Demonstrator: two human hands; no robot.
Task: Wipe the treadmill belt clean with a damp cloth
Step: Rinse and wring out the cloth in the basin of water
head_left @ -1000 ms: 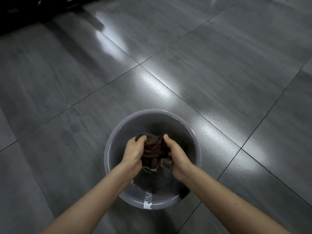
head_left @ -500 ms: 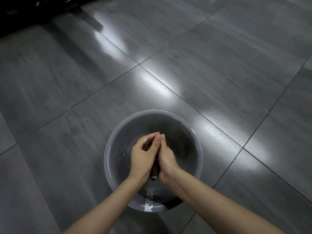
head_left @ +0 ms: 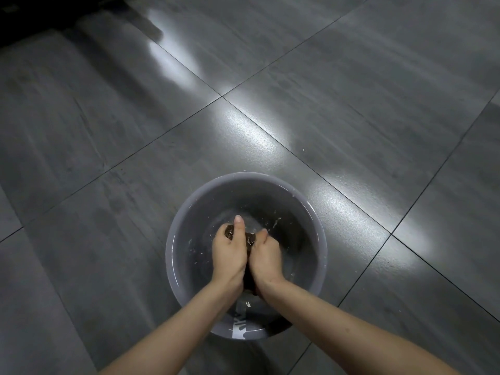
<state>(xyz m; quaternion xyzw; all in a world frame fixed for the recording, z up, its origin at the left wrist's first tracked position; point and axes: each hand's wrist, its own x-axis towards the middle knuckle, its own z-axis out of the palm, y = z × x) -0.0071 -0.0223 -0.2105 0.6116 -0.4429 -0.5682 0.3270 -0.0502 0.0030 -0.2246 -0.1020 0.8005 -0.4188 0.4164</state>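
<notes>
The dark brown cloth [head_left: 250,239] is bunched into a tight roll inside the round grey plastic basin [head_left: 244,175]. The basin stands on the glossy grey tiled floor [head_left: 108,131], on the tile nearest the person, just short of a crossing of grout lines. Both hands are clenched around the cloth. The left hand [head_left: 228,253] wraps the farther end with its thumb laid along the top, and the right hand [head_left: 266,255] grips the nearer part. The knuckles sit close together, and a little fabric shows between the hands and beside the left thumb.

Shallow water [head_left: 286,239] lies in the basin, with droplets flecking it. The step looks like wringing.

Soaked, the cloth is probably soft, limp and heavier than when dry, and slick against wet skin. It should be held with whole fists at two neighbouring spots along the roll so it can be twisted without slipping. Once squeezed it should be light and easy to fold into a flat pad for wiping.

No treadmill belt can be made out.
</notes>
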